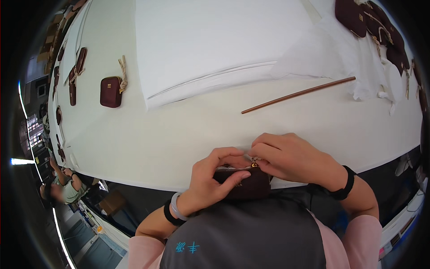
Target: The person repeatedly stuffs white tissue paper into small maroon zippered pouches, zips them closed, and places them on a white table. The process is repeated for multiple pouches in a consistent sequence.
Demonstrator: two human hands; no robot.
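Note:
A dark maroon zip pouch (248, 187) stands at the table's near edge, close against my apron. My left hand (215, 175) grips its left side, thumb on the front face and fingers along the top behind the zipper. At the zipper's right end my right hand (286, 159) pinches the gold zipper pull (255, 162) and the beige cord by it between thumb and fingers. The zipper looks at least partly open, with something pale showing along the opening. My palms hide part of the pouch.
A thin brown rod (298, 95) lies slanted beyond my hands. White paper sheets (201, 49) cover the far middle. Another maroon pouch (110, 92) with a beige cord lies left; several more pouches (351, 18) are piled far right. A person (67, 186) is at the left.

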